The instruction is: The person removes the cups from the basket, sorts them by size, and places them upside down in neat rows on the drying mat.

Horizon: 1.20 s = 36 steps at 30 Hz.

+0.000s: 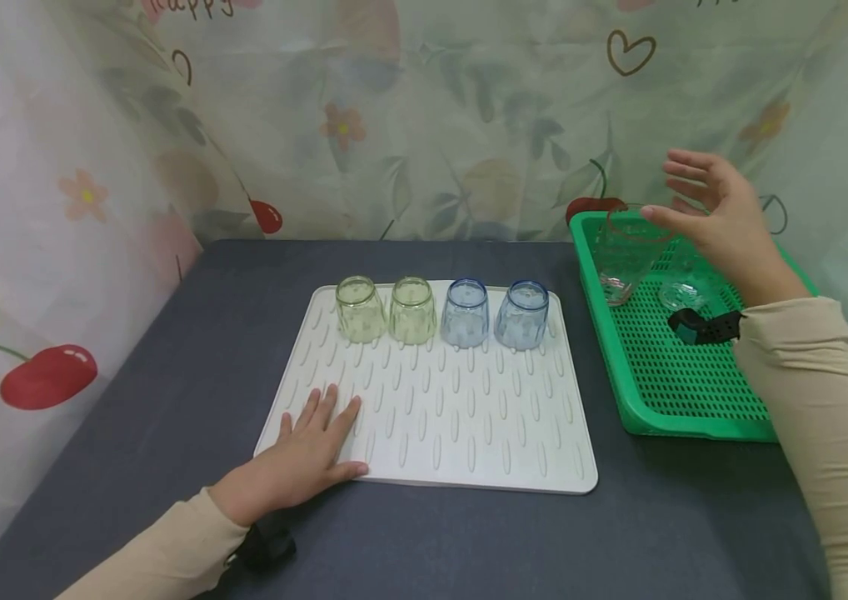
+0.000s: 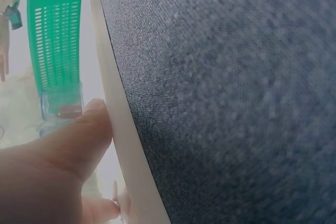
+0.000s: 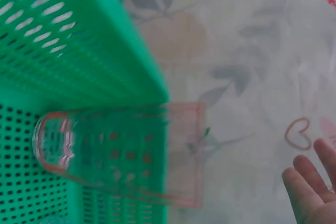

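Note:
My left hand (image 1: pixel 296 462) lies with its fingers spread on the front left corner of a white ribbed drying mat (image 1: pixel 461 442). In the left wrist view its thumb (image 2: pixel 86 135) rests along the mat's edge. My right hand (image 1: pixel 727 212) is raised over the back of a green basket (image 1: pixel 622 400), fingers parted and holding nothing. Just left of its thumb stands a tall clear glass with a pinkish rim (image 1: pixel 622 262); in the right wrist view this glass (image 3: pixel 184 156) reaches above the basket wall, apart from the fingers. A second clear glass (image 1: pixel 682 292) sits beside it.
Two green-tinted glasses (image 1: pixel 360 312) and two blue-tinted glasses (image 1: pixel 465 317) stand upside down in a row along the mat's back edge. The mat and basket are on a dark cloth-covered table (image 1: pixel 424 542). A patterned curtain (image 1: pixel 424 125) hangs behind and at both sides.

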Each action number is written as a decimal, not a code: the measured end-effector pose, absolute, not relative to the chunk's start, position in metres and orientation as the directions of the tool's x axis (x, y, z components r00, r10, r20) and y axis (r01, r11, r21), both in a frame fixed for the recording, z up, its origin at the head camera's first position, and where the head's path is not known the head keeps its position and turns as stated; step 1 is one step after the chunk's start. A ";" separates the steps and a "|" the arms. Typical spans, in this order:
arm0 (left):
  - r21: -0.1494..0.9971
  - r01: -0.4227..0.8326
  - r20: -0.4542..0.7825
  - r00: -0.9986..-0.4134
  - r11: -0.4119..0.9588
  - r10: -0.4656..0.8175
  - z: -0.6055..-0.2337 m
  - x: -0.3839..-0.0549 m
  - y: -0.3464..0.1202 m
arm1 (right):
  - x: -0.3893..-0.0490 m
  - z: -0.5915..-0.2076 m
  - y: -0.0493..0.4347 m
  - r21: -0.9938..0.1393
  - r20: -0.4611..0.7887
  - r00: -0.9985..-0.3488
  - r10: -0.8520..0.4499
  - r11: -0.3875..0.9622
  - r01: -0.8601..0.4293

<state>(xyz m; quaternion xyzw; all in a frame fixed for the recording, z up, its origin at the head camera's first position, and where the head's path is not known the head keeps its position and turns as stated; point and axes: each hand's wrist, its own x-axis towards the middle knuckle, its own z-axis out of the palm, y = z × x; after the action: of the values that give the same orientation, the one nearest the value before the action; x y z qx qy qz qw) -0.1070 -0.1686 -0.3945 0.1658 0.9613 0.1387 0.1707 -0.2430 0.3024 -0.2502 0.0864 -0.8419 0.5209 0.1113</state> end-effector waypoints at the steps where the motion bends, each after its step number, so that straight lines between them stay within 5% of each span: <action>1: 0.324 0.271 -0.283 -0.886 0.907 0.366 -0.394 -0.107 -0.168 | -0.245 -0.253 0.304 -0.857 0.279 -0.960 -0.019 0.445 -0.258; 21: 0.317 0.263 -0.293 -0.887 0.911 0.358 -0.393 -0.107 -0.167 | -0.274 -0.297 0.314 -0.751 0.101 -0.995 -0.023 0.654 -0.091; 36: 0.311 0.269 -0.286 -0.888 0.911 0.360 -0.394 -0.107 -0.168 | -0.284 -0.309 0.314 -0.771 0.035 -0.999 0.002 0.637 -0.026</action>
<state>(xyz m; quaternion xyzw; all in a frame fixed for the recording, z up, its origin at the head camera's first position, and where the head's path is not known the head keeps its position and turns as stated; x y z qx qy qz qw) -0.1068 -0.1680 -0.3944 0.1635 0.9625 0.1327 0.1712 -0.2839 0.3145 -0.3092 0.0066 -0.9045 0.4261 0.0161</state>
